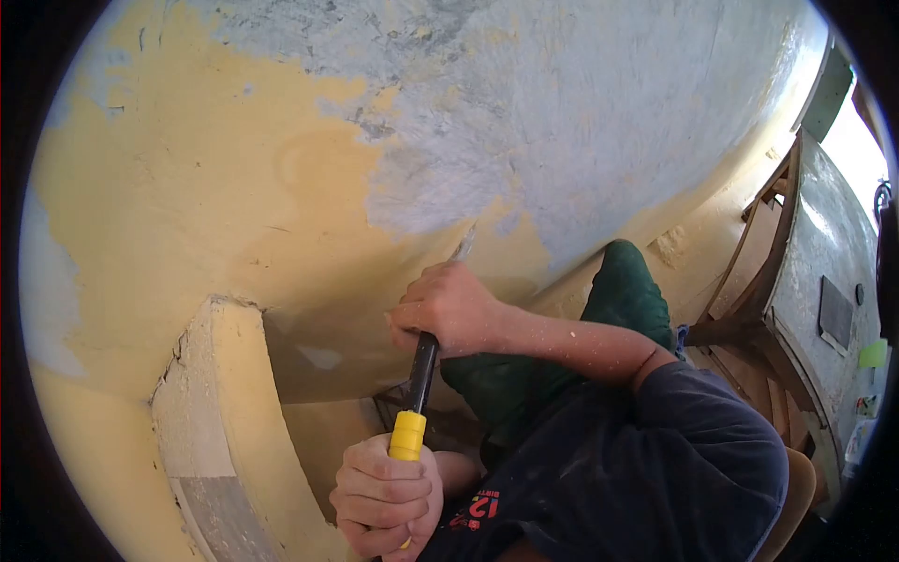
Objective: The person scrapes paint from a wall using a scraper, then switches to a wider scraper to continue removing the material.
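A long-handled scraper (423, 373), with a black shaft and a yellow grip, runs up to the painted wall (309, 197). My right hand (449, 304) is wrapped round the upper part of the shaft, close below the metal blade. Lower down, my left hand (389, 496) is closed round the yellow grip. The blade's tip meets the wall at the border between yellow paint and a bluish-grey patch (599, 122), where the yellow coat is gone. Pale specks dot my right forearm.
A projecting yellow ledge (225, 421) with a chipped edge stands at left. On the right is a grey-topped table (819, 215) on a wooden frame, bearing a dark rectangular object (835, 314) and a green item (872, 354). My green-trousered knee (627, 281) is near the wall.
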`<state>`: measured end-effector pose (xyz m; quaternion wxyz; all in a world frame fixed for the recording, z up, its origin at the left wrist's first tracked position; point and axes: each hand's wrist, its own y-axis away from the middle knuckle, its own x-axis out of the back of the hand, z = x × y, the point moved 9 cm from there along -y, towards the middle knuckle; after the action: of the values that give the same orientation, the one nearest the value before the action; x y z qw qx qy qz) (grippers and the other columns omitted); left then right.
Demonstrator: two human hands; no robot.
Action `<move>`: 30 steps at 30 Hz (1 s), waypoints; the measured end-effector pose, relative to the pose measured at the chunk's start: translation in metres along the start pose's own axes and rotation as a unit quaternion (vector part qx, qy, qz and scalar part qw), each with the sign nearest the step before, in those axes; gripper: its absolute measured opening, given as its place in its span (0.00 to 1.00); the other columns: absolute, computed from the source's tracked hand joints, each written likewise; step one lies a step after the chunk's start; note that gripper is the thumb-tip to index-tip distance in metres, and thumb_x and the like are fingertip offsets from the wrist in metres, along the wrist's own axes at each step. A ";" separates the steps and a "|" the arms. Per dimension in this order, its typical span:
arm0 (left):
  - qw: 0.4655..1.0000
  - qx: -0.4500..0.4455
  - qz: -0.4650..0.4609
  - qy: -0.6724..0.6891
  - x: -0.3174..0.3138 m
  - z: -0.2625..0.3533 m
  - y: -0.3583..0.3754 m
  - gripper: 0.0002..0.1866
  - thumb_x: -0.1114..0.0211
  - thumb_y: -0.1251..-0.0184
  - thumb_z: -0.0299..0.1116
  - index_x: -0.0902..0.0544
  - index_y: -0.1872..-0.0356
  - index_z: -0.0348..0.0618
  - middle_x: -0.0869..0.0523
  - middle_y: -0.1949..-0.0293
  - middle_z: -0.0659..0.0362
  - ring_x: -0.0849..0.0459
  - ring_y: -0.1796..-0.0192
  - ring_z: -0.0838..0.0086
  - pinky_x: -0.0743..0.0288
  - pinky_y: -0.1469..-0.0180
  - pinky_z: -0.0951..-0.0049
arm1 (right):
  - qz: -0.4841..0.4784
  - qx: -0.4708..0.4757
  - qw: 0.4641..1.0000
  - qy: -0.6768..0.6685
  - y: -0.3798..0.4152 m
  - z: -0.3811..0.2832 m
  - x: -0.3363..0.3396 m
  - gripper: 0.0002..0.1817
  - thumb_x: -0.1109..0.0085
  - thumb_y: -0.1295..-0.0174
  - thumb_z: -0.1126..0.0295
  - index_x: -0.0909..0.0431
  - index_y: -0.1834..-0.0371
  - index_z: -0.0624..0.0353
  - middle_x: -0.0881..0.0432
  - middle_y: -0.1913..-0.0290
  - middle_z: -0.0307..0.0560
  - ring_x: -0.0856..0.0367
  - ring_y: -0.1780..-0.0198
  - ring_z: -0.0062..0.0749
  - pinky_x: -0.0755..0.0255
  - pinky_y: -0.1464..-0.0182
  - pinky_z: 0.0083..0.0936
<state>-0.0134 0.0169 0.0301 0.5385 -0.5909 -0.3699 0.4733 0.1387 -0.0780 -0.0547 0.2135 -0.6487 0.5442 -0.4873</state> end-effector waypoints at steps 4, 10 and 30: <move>0.996 0.080 -0.006 -0.032 0.008 -0.029 0.010 0.17 0.47 0.32 0.46 0.35 0.79 0.52 0.34 0.90 0.71 0.35 0.90 0.84 0.44 0.79 0.81 | -0.018 -0.025 0.999 0.009 0.007 0.019 -0.006 0.09 0.35 0.52 0.66 0.27 0.82 0.50 0.27 0.83 0.42 0.23 0.77 0.45 0.32 0.74 0.42; 0.999 -0.013 0.014 -0.048 0.004 0.003 0.006 0.17 0.48 0.32 0.46 0.35 0.78 0.52 0.35 0.90 0.71 0.36 0.90 0.84 0.44 0.80 0.79 | 0.013 0.002 1.000 0.004 0.000 0.003 0.006 0.09 0.34 0.52 0.65 0.27 0.81 0.48 0.28 0.84 0.41 0.24 0.78 0.44 0.33 0.74 0.43; 1.000 0.022 -0.007 0.004 -0.006 -0.011 0.002 0.16 0.46 0.36 0.41 0.35 0.81 0.49 0.35 0.93 0.66 0.36 0.92 0.80 0.44 0.84 0.78 | 0.002 0.033 0.999 0.016 -0.004 -0.002 0.009 0.09 0.35 0.52 0.68 0.27 0.82 0.49 0.28 0.84 0.40 0.25 0.79 0.42 0.34 0.74 0.40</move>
<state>-0.0043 0.0076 0.0292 0.5564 -0.5782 -0.3607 0.4754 0.1383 -0.0843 -0.0472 0.2275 -0.6323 0.5322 -0.5149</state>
